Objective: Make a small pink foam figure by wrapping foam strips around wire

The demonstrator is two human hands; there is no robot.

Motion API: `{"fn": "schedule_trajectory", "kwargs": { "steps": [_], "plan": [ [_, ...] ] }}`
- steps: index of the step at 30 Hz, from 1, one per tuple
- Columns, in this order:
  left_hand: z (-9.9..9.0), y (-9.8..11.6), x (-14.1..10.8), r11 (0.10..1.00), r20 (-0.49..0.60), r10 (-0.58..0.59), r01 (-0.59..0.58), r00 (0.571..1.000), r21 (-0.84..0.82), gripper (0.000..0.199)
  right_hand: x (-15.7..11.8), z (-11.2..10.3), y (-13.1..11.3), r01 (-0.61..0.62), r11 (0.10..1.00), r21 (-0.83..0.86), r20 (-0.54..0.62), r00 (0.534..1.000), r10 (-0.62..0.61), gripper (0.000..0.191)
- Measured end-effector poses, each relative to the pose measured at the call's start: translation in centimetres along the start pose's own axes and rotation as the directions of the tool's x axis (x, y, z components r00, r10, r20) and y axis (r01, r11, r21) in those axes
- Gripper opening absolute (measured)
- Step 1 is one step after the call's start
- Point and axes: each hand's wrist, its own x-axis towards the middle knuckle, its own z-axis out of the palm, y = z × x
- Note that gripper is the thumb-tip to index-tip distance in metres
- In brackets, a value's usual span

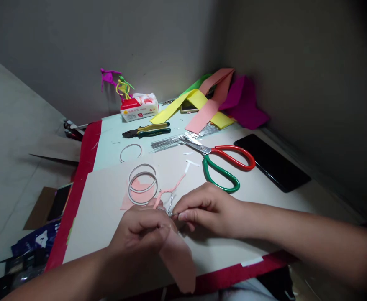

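Near the front of the table, my left hand (145,230) is closed on a twisted wire figure (170,202), partly wrapped in salmon paper, and on a salmon paper strip (177,261) that hangs toward me. One wrapped limb (173,186) points away, with a white tip. My right hand (206,209) pinches a thin wire end of the same figure between thumb and fingertips. Much of the figure is hidden by my fingers. Just beyond my left hand lie rings of white tape or wire (143,188) over a salmon paper scrap (139,193).
Scissors (206,150) with red and green handles lie beyond my right hand, beside a black phone (271,163). Pliers (147,130), straight wires (170,143) and coloured paper strips (210,108) sit farther back. Small coloured figures (122,87) stand at a tissue pack (141,109).
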Motion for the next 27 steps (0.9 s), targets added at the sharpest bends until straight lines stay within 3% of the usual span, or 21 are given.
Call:
{"fn": "schedule_trajectory", "kwargs": {
  "steps": [5, 7, 10, 13, 17, 20, 23, 27],
  "plan": [
    [-0.7, 0.2, -0.3, 0.999, -0.061, -0.034, 0.034, 0.998, -0.002, 0.023, 0.1, -1.0, -0.3, -0.295, 0.938, 0.184, 0.077, 0.955, 0.285, 0.028],
    [-0.8, 0.3, -0.4, 0.998, -0.08, -0.044, 0.039, 0.996, -0.058, 0.023, 0.1, -1.2, -0.5, -0.339, 0.916, 0.215, 0.099, 0.941, 0.325, 0.032],
    [-0.8, 0.5, -0.5, 0.981, -0.078, -0.082, 0.067, 0.994, -0.18, 0.022, 0.1, -1.6, -0.7, -0.286, 0.932, 0.223, 0.062, 0.958, 0.279, 0.027],
    [-0.6, 0.7, -0.5, 0.952, -0.044, -0.141, 0.123, 0.989, -0.282, 0.023, 0.0, -2.4, -0.9, -0.182, 0.979, 0.096, 0.046, 0.983, 0.178, 0.019],
    [-0.3, 0.7, -0.4, 0.909, 0.013, -0.211, 0.201, 0.977, -0.364, 0.021, 0.0, -3.8, -1.3, 0.053, 0.978, -0.204, 0.152, 0.988, -0.022, 0.019],
    [0.0, 0.6, -0.5, 0.882, 0.058, -0.247, 0.25, 0.967, -0.4, 0.021, -0.1, -4.7, -1.4, 0.188, 0.939, -0.289, 0.244, 0.963, -0.117, 0.018],
    [0.3, 0.6, -0.6, 0.872, 0.051, -0.252, 0.25, 0.966, -0.42, 0.022, -0.1, -4.9, -1.4, 0.153, 0.94, -0.303, 0.272, 0.96, -0.069, 0.019],
    [0.2, 0.7, -0.7, 0.918, -0.047, -0.194, 0.165, 0.98, -0.362, 0.025, 0.0, -3.9, -1.2, -0.018, 0.988, -0.153, 0.151, 0.988, 0.042, 0.019]
  ]
}}
